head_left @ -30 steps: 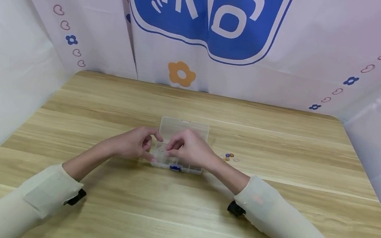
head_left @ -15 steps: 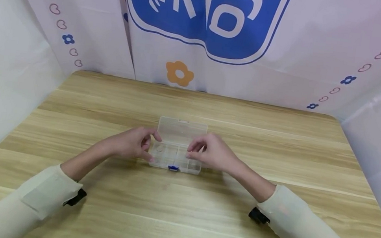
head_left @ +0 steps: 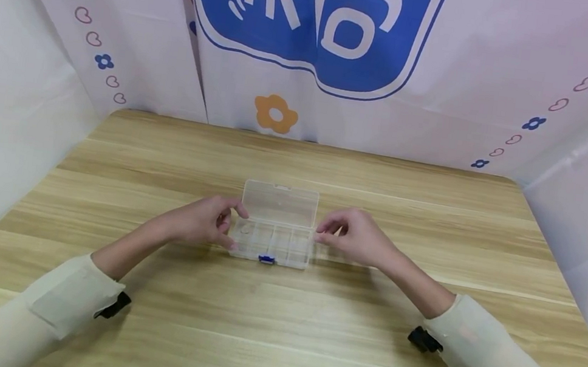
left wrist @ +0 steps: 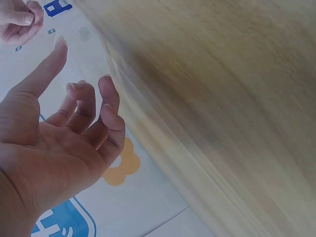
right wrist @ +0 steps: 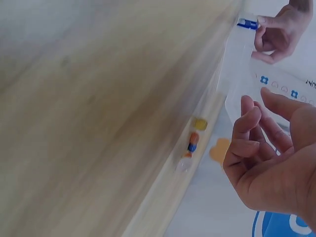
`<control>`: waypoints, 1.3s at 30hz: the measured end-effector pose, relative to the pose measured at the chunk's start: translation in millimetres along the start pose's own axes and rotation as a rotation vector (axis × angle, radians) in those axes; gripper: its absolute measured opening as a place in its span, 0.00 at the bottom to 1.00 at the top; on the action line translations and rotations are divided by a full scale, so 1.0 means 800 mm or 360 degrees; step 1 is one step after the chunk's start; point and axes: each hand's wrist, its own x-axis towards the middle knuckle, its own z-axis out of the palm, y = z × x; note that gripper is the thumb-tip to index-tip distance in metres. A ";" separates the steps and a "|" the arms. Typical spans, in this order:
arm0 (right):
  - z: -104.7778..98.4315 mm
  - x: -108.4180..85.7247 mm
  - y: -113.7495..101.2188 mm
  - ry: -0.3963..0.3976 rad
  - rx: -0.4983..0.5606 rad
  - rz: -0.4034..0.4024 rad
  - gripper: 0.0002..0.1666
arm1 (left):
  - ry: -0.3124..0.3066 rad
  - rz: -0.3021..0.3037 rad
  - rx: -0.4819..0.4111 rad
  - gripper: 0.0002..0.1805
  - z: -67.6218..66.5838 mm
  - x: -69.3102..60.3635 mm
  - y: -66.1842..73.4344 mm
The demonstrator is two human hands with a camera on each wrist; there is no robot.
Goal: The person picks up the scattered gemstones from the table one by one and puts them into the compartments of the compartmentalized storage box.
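A clear plastic compartment box (head_left: 298, 263) sits mid-table, its lid (head_left: 280, 204) raised at the back and a blue clasp (head_left: 266, 260) in front. My left hand (head_left: 200, 220) holds its left end, thumb near the front corner and index finger by the hinge side. A small clear round piece (head_left: 246, 229) seems to lie in the leftmost compartment. Just off the box's right end is my right hand (head_left: 353, 237); its fingers are loosely bent, with nothing visible between them. Several small pieces, among them a yellow one (right wrist: 200, 123) and a clear one (right wrist: 184, 164), lie near that hand, hidden in the head view.
The wooden table (head_left: 275, 340) meets a white printed cloth (head_left: 417, 125) along its back edge. White sheets stand at both sides. A black wrist camera (head_left: 425, 340) is strapped under the right sleeve, another (head_left: 114, 305) under the left.
My right hand has moved right, from over the box's left compartments to beyond its right end, and now covers the small pieces from the head camera. The left hand stays in place.
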 end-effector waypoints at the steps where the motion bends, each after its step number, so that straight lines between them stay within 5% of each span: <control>1: -0.002 -0.001 0.002 0.0010 -0.0006 -0.0009 0.04 | 0.0002 -0.0004 0.0001 0.29 0.000 -0.001 0.000; 14: -0.025 -0.013 0.033 0.0100 0.0008 0.0087 0.06 | 0.0024 0.0019 0.0058 0.30 0.001 -0.003 0.000; 39: -0.043 -0.011 0.065 0.0074 -0.0038 0.0240 0.03 | 0.0032 0.0010 0.0093 0.34 0.003 -0.005 -0.002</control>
